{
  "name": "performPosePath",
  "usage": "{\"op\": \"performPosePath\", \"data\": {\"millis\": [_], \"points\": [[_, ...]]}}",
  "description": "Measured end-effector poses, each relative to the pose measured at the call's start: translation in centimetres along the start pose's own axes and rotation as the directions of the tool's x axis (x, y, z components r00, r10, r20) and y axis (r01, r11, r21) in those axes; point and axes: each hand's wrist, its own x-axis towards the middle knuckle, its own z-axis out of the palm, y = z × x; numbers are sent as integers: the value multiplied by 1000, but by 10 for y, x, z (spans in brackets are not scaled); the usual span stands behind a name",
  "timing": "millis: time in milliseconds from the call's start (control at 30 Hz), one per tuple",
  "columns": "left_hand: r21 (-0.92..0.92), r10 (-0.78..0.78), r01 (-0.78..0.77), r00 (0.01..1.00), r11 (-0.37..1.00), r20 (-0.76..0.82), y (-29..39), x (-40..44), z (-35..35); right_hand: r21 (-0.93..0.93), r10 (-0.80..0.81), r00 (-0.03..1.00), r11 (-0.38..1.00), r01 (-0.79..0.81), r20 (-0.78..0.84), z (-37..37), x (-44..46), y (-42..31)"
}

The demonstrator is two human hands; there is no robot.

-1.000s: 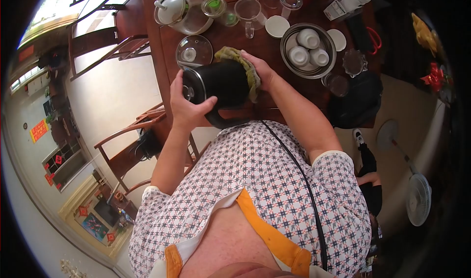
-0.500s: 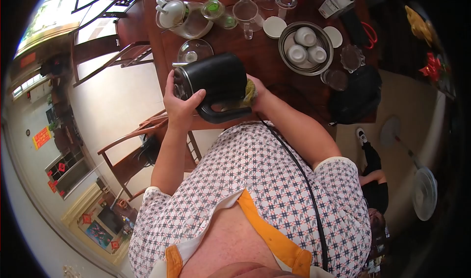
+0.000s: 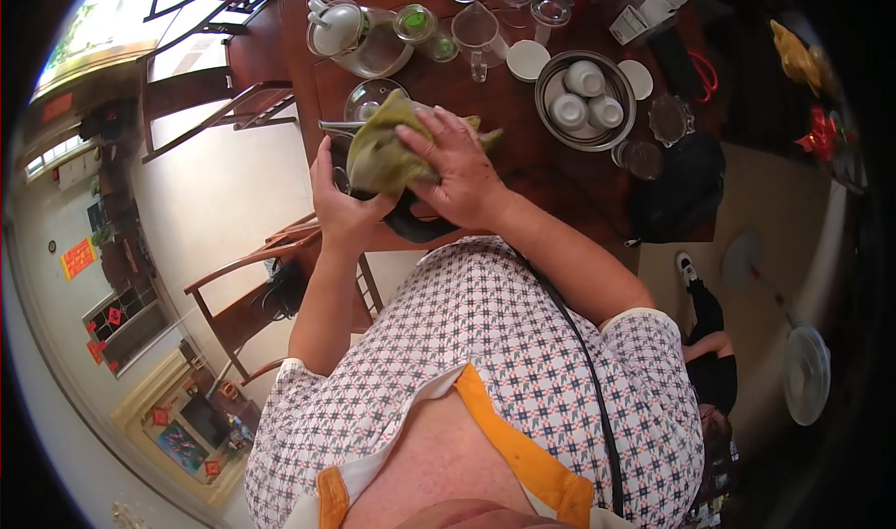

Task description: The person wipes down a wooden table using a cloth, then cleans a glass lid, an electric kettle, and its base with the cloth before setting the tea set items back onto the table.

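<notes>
My left hand [image 3: 347, 207] grips the rim end of a black kettle, which lies on its side in front of my chest. My right hand [image 3: 465, 173] presses a yellow-green cloth [image 3: 381, 156] onto the kettle's upper side, its fingers bent over the fabric. Below the cloth the kettle's dark curved handle [image 3: 411, 225] shows; most of the body is hidden by cloth and hand. Just beyond the kettle lies a round glass lid [image 3: 358, 100] on the wooden table [image 3: 504, 109].
A metal bowl [image 3: 541, 123] holds several white cups. Around it stand a clear measuring jug [image 3: 478, 33], a glass teapot [image 3: 378, 55], white lids and a white bottle [image 3: 649, 11]. A black bag [image 3: 677, 188] lies at the right edge. A wooden chair [image 3: 257, 296] is at left; a person [image 3: 714, 361] is at right.
My right hand has come from the kettle's base end up over its side, bringing the cloth with it. My left hand keeps its hold at the rim end.
</notes>
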Motion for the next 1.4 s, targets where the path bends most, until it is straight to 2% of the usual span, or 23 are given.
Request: {"op": "performPosePath", "data": {"millis": [33,133,200,267,300,400,433,467,533,600,633,733,767,867,900,967,1067,1100,1167,1267,1400], "points": [[71,28,-28,1000,997,0,4,-4,-3,35,52,999,998,-51,-17,1,0,5],[188,71,-75,997,979,30,12,-12,-6,427,321,945,848,-314,59,0,0,22],[209,137,-145,989,967,54,12,-16,-6,699,437,878,565,-438,196,10,-1,38],[240,197,-211,977,947,82,19,-18,-8,812,500,760,174,-557,414,12,2,51],[252,207,-224,974,941,90,21,-19,-10,804,487,674,-107,-585,555,11,6,60],[248,239,-255,967,935,92,26,-22,-17,726,383,622,-448,-522,683,8,2,72],[204,228,-242,969,948,91,27,-22,-20,787,432,662,-415,-457,613,15,-4,74],[158,210,-224,973,962,96,22,-19,-25,754,479,606,-213,-622,635,29,-9,88],[44,190,-195,978,980,88,23,-18,-31,510,590,517,198,-837,620,34,-22,111],[-96,167,-159,983,983,73,24,-15,-36,505,677,523,251,-826,518,41,-39,101],[-76,213,-208,975,975,60,30,-12,-39,500,715,523,276,-821,464,44,-45,96],[87,364,-367,930,926,47,54,1,-49,226,602,691,666,-711,401,39,-40,88],[128,387,-389,921,912,44,56,5,-51,60,583,783,792,-607,218,32,-43,84],[196,409,-408,912,892,37,68,11,-53,132,574,818,808,-574,46,-21,-25,42],[240,410,-405,912,882,32,68,12,-52,227,577,813,783,-578,79,-45,-16,13],[326,408,-392,913,860,21,66,11,-47,270,296,939,903,-335,175,-69,-10,-28],[388,388,-367,921,846,26,71,5,-31,182,-36,981,983,1,190,-69,-6,-72],[387,411,-387,911,837,24,70,4,-27,138,56,959,986,-98,279,-64,-6,-78],[424,354,-325,935,845,10,68,4,-24,23,245,862,958,-285,445,-48,-2,-86],[491,311,-261,950,831,-22,61,-1,-19,224,437,743,766,-603,507,-29,-6,-80],[522,259,-196,964,830,-50,50,-8,-14,153,513,723,757,-635,462,-12,-10,-82]]}}
